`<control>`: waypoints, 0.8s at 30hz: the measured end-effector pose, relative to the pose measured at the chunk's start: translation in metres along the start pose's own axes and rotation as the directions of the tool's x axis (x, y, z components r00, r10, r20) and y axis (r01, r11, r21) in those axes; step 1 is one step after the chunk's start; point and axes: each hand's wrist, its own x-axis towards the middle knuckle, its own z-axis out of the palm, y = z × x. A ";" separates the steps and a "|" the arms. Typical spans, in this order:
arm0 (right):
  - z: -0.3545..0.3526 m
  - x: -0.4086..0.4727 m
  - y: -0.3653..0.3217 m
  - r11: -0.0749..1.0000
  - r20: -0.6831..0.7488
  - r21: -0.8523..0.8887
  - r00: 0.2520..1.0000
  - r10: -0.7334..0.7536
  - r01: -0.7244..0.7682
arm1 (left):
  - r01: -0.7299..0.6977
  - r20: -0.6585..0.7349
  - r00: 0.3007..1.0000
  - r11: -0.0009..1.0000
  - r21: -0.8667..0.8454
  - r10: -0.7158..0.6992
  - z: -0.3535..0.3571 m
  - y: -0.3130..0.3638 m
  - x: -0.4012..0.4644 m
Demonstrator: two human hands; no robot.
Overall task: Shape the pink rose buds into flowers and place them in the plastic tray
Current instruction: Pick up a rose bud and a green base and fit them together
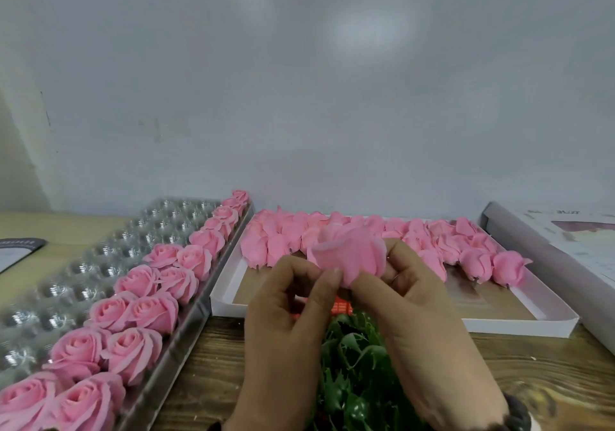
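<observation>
Soft pink rose bud, ruffled petals between both hands' fingertips

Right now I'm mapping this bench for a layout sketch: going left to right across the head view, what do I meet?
Dark card → plastic tray with shaped roses → white box of pink rose buds → box lid.

I see bare bench at 4 o'clock, free passage. Plastic tray blocks 9, white box of buds blocks 1, green leaves crowd 6.
</observation>
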 end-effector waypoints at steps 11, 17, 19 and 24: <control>0.004 -0.006 -0.006 0.946 0.041 -0.324 0.999 -0.013 0.025 | 0.433 0.100 0.893 0.779 -0.453 -0.438 0.002 0.001 0.004; -0.010 -0.004 -0.020 0.834 0.170 -0.546 0.985 0.010 0.086 | 0.456 0.167 0.884 0.725 -0.516 -0.438 -0.003 0.000 0.009; -0.016 -0.001 -0.021 0.856 0.225 -0.513 0.972 0.073 0.055 | 0.486 0.192 0.868 0.704 -0.517 -0.458 -0.005 -0.001 0.009; -0.031 0.000 -0.025 0.769 0.408 -0.599 0.911 0.054 0.223 | 0.568 0.273 0.822 0.685 -0.457 -0.499 -0.008 -0.001 0.008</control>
